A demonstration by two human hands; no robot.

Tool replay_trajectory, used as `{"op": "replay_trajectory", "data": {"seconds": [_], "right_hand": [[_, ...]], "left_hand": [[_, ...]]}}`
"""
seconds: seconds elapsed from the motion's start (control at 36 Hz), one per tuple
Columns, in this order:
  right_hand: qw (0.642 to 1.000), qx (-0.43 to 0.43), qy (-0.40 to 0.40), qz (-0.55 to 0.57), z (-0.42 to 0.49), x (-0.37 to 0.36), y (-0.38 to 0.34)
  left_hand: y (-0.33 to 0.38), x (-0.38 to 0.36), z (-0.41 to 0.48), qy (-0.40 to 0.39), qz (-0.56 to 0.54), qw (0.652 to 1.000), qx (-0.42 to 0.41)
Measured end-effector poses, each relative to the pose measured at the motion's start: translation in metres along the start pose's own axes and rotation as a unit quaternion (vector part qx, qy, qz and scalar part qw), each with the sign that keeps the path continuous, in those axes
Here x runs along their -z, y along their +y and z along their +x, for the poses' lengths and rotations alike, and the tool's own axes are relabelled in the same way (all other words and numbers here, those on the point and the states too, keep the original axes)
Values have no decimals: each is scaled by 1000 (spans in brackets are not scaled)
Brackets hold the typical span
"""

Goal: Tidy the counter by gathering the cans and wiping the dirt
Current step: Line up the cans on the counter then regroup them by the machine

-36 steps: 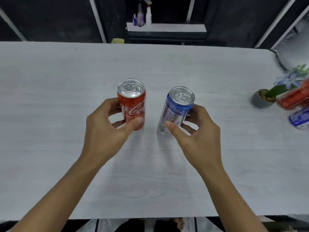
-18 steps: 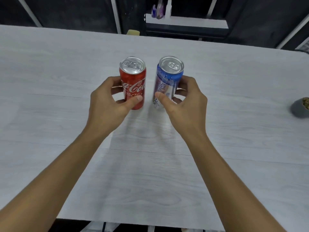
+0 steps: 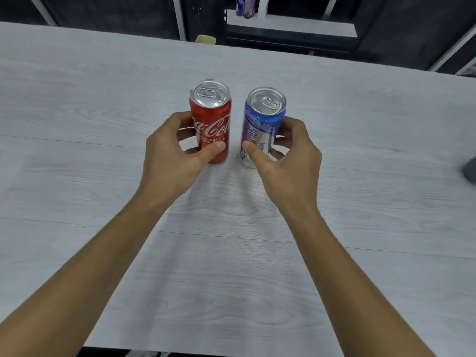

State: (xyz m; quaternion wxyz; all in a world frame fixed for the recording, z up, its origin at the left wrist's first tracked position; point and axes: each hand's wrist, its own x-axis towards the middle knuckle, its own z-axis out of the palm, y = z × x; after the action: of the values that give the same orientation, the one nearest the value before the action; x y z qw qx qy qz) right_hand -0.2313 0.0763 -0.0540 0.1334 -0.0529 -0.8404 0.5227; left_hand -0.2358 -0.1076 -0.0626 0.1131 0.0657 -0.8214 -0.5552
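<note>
A red cola can [image 3: 211, 117] stands upright near the middle of the pale wood-grain counter [image 3: 77, 112]. My left hand [image 3: 175, 161] wraps its lower half from the left, thumb across the front. Just to its right a blue and silver can [image 3: 260, 124] stands upright, a small gap between the two. My right hand [image 3: 288, 161] grips that can from the right, thumb on its front. Both cans have unopened silver tops. No dirt shows on the counter.
A dark grey pot [image 3: 470, 169] is cut off by the right edge of the view. Beyond the counter's far edge stand a yellow object [image 3: 205, 39] and a white shelf [image 3: 291, 25] with several bottles, against dark walls.
Both hands have carried their cans farther from me and closer together, and the blue can went from tilted to upright. The view shifted left, so the flower pot and cans at right dropped out.
</note>
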Motion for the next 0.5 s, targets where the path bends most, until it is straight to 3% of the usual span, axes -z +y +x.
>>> {"op": "replay_trajectory", "data": {"seconds": [0.33,0.5], "right_hand": [[1000,15,-6,-27,1,-3,2],[998,-7,-22,-56,-3,1,6]], "left_hand": [[-6,2,-4,-17,-15,1000,4],[-9,10,-13,-20,30,999,24]]}}
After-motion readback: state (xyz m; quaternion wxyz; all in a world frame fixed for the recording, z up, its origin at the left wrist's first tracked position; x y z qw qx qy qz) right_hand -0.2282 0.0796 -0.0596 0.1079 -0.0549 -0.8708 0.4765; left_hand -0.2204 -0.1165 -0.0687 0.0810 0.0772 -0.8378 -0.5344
